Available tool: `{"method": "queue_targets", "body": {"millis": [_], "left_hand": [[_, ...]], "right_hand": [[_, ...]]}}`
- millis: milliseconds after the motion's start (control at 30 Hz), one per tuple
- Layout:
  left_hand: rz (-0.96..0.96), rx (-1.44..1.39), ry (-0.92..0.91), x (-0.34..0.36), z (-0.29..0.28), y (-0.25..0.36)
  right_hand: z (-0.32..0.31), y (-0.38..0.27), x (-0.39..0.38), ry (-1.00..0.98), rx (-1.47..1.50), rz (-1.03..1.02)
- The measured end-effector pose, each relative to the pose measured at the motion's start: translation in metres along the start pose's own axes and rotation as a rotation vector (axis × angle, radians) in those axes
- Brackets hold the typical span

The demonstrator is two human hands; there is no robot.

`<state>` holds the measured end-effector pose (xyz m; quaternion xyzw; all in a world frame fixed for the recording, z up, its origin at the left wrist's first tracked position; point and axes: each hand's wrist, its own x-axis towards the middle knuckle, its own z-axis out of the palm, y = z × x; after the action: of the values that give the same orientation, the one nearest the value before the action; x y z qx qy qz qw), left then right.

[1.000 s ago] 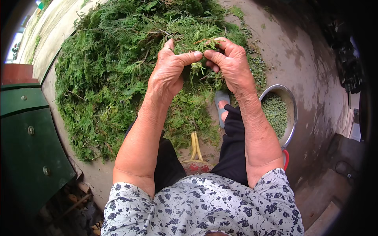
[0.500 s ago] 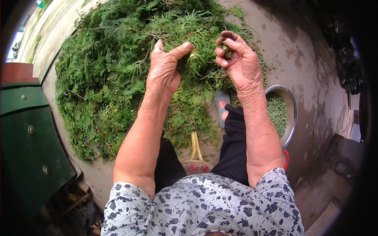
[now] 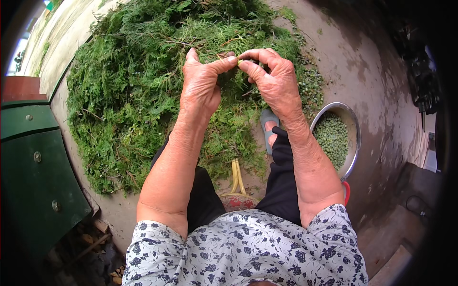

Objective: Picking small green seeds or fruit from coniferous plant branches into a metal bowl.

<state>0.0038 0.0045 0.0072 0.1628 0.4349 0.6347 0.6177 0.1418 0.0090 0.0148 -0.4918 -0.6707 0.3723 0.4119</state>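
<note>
My left hand [image 3: 200,78] is closed over the big heap of cut evergreen branches [image 3: 124,95], its thumb pressing on a leafy evergreen sprig that is mostly hidden behind the fingers. From the right, my right hand [image 3: 276,81] meets the left thumb tip. Its thumb and forefinger pinch a small green cone [image 3: 240,63] there. The other right fingers curl inward, and what lies in that palm is hidden. Right of my right forearm stands a round metal pan [image 3: 354,125] holding many small green cones [image 3: 331,138].
Loose green cones [image 3: 310,88] are scattered along the heap's right edge on the concrete floor [image 3: 353,71]. My shoe [image 3: 268,128] stands close to the branches. A yellow-legged stool [image 3: 237,177] is beneath me. Dark green panels [image 3: 36,171] stand at left; a red handle [image 3: 347,192] adjoins the pan.
My right hand has moved left and turned over, bringing its fingertips to the left thumb. Earlier it was apart, curled around several green cones. My left hand has barely shifted.
</note>
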Motion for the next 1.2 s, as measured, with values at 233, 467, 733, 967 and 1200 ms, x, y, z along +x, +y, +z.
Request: {"method": "queue_targets", "body": {"millis": [233, 467, 733, 967, 1200], "left_hand": [[-0.038, -0.005, -0.140, 0.002, -0.001, 0.002], [-0.050, 0.100, -0.063, -0.004, 0.006, 0.006], [-0.111, 0.012, -0.171, 0.005, -0.004, -0.004], [-0.172, 0.001, -0.060, 0.003, -0.003, -0.002], [-0.144, 0.044, -0.063, 0.000, -0.002, -0.006]], "right_hand": [[-0.007, 0.006, 0.002, -0.170, 0.835, 0.437], [-0.026, 0.008, 0.011, -0.009, 1.176, 0.446], [-0.028, 0.013, 0.010, -0.056, 1.266, 0.347], [0.001, -0.001, -0.001, -0.025, 0.031, -0.109], [-0.010, -0.003, 0.002, -0.058, 0.237, 0.117]]}}
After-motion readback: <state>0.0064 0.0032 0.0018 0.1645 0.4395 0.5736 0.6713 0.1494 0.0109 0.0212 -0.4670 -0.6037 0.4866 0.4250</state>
